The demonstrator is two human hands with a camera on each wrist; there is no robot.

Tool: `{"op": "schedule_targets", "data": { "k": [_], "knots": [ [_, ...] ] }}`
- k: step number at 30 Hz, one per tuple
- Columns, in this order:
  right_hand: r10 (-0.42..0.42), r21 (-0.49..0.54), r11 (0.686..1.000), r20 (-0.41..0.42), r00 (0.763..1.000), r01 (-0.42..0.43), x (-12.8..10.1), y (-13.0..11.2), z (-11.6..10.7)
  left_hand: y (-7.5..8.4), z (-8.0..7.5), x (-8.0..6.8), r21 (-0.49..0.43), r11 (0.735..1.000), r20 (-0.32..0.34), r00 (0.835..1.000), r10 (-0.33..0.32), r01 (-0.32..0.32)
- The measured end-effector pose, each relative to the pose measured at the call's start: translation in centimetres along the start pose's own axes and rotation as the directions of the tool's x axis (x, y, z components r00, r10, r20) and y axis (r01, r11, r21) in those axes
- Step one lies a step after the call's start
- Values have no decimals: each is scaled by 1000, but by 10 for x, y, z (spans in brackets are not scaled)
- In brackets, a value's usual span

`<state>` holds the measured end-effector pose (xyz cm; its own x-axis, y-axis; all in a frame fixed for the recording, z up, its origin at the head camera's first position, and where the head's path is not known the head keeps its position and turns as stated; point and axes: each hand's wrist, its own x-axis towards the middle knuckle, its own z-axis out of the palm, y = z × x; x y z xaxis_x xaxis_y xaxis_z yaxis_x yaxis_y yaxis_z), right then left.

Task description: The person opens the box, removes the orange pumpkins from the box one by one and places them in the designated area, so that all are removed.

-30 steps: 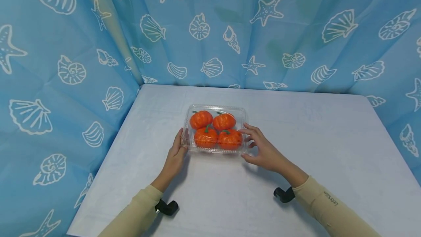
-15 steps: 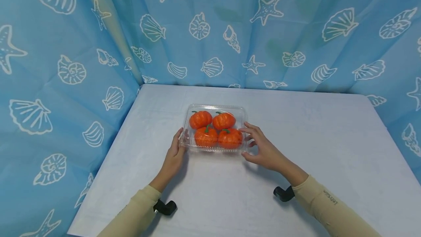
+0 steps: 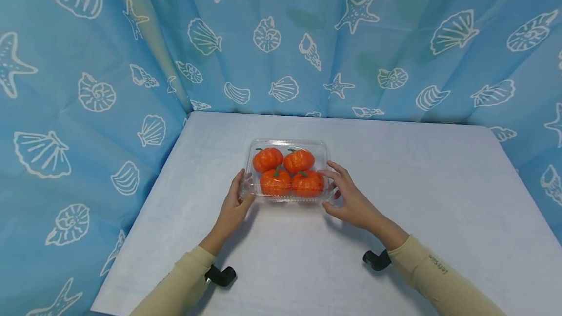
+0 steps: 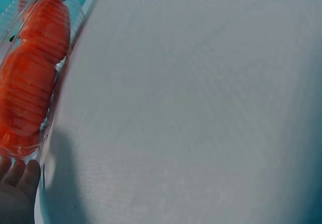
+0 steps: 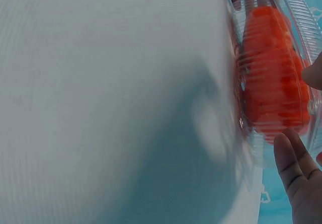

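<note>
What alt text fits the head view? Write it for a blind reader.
Two hands, left hand and right hand, hold the ends of a closed clear plastic box with four orange pumpkins, on a white table before a blue seashell curtain.

Left hand (image 4: 15, 194) cut off by frame edge; pumpkins (image 5: 274, 78) blurred.
</note>
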<state>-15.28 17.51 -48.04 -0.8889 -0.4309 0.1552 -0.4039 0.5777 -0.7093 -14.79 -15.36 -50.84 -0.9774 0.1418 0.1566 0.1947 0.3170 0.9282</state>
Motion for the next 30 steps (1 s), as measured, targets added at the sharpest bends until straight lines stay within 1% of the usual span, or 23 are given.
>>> {"op": "schedule_targets", "data": {
  "k": [3, 4, 6, 7, 10, 16, 20, 22, 26, 30],
  "knots": [
    [-2, 0, 1000, -6, 1000, 2, 0, 0, 1, -3, 1, 1, -2, 1000, 21, 1000, 6, -6],
    [1, 2, 1000, -8, 1000, -1, 0, -1, 2, -3, 1, 2, -11, 1000, 31, 1000, -2, 2],
    [6, 7, 1000, -15, 1000, -6, 1, -1, 3, -3, 1, 2, -22, 999, 50, 998, -31, 32],
    [8, 3, 1000, -18, 1000, -8, 1, -1, 4, -2, 1, 3, -36, 998, 58, 997, -56, 58],
    [14, 5, 1000, -35, 999, -14, 1, -1, 8, -1, 0, 3, -41, 994, 77, 993, -94, 97],
    [12, 13, 1000, -59, 998, -11, -1, 0, 14, -1, 0, 5, -50, 991, 104, 987, -120, 125],
    [-14, 17, 1000, -76, 997, 15, -2, 1, 16, 0, -1, 5, -68, 986, 121, 982, -143, 152],
    [-26, 15, 1000, -80, 996, 27, -1, 2, 17, 0, -2, 5, -78, 984, 128, 981, -148, 159],
    [-37, -5, 999, -78, 996, 36, -1, 4, 18, 0, -2, 5, -65, 985, 129, 980, -151, 160],
    [-44, -14, 999, -82, 996, 43, -1, 5, 19, -1, -2, 6, -51, 988, 127, 982, -141, 148]
  ]
}}
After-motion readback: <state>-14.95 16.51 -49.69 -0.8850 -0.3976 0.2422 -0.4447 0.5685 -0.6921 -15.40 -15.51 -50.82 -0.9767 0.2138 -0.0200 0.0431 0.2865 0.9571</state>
